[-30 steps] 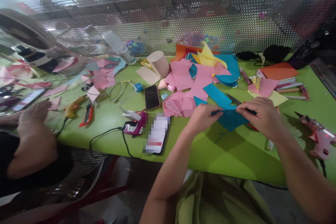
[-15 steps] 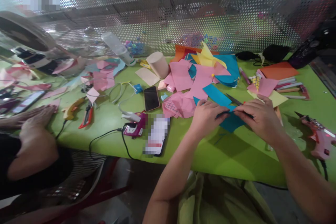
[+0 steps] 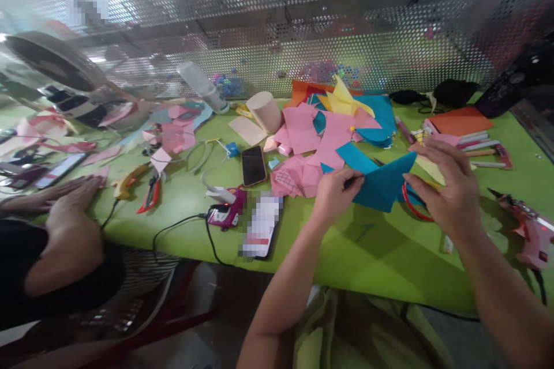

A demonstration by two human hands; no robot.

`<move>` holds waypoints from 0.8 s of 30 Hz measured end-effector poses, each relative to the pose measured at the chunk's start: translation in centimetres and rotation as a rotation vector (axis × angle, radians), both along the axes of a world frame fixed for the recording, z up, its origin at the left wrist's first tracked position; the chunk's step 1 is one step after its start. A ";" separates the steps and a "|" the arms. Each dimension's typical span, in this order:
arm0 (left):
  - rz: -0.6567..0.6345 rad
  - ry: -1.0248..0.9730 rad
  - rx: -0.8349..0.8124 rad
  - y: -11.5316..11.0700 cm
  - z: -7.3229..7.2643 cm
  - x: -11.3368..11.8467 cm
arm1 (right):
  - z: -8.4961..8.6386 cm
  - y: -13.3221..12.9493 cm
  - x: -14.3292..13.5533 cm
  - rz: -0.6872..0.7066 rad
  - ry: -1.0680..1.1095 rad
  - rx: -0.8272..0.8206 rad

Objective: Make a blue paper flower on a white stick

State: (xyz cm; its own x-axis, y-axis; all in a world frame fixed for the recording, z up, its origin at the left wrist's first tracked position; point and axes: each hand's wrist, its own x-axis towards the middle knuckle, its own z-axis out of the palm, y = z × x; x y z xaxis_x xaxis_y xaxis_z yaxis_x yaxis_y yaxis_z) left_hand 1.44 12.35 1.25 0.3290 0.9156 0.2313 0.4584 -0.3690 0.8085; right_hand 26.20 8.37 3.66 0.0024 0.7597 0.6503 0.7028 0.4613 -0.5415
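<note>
My left hand (image 3: 340, 197) pinches the left end of a blue felt-like sheet (image 3: 381, 187), which stands up off the table and is creased or folded. Close to the sheet's upper right corner is my right hand (image 3: 452, 187), its thumb and fingers apart with nothing seen between them. Red-handled scissors (image 3: 407, 200) lie partly behind the sheet, next to my right thumb; most of their blades are hidden. Another blue piece (image 3: 354, 157) lies just beyond my left hand. Pink felt-like pieces (image 3: 329, 138) are heaped behind it.
Left of my arms are a phone (image 3: 262, 228), a dark phone (image 3: 253, 165) and a purple power strip (image 3: 227, 210). A pink glue gun (image 3: 530, 233) lies at right. At far left rest a co-worker's hands (image 3: 80, 193), near a yellow glue gun (image 3: 130, 181) and red-handled pliers (image 3: 151, 193).
The blue sheet, earlier low and edge-on between both hands, now stands raised with its face showing. My right hand has opened and moved right, away from it. The red scissor handle now shows.
</note>
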 end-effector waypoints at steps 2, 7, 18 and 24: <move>0.048 -0.063 -0.033 0.0 -0.2 0.0 | -0.4 -0.1 0.1 -0.069 0.130 -0.011; 0.077 -0.158 -0.067 0.0 -0.5 0.5 | -2.6 0.4 -0.1 0.076 0.557 -0.429; 0.106 0.031 0.105 -0.8 -0.5 1.9 | -3.4 0.2 -2.0 0.186 0.785 -0.696; 0.150 0.014 0.157 -1.2 -0.9 2.5 | -3.9 0.2 -2.4 0.189 0.905 -0.699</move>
State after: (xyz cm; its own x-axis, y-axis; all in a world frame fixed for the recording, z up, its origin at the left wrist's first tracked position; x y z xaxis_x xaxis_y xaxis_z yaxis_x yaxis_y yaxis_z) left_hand 3.95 11.12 0.36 0.1960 0.9077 0.3709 0.5285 -0.4164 0.7398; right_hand 23.76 8.55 -0.27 0.1008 0.9906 -0.0929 -0.1202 -0.0806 -0.9895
